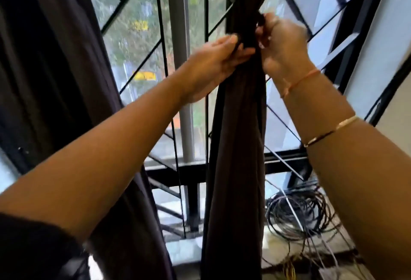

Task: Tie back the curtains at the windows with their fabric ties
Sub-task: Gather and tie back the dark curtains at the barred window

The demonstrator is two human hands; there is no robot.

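Note:
A dark brown curtain point(238, 146) hangs bunched into a narrow column in front of the window, pinched in at hand height. A dark fabric tie point(250, 43) wraps around that narrow point. My left hand point(213, 64) grips the tie on the curtain's left side, thumb on top. My right hand point(282, 44) pinches the tie's other end on the right side, slightly higher. A second dark curtain point(55, 68) hangs loose at the left, with no tie visible on it.
Behind the curtains is a window with a black metal grille point(160, 35) and a grey vertical post point(178, 35). A tangle of black cables point(300, 215) lies on the floor at lower right. A light wall point(391, 124) rises at right.

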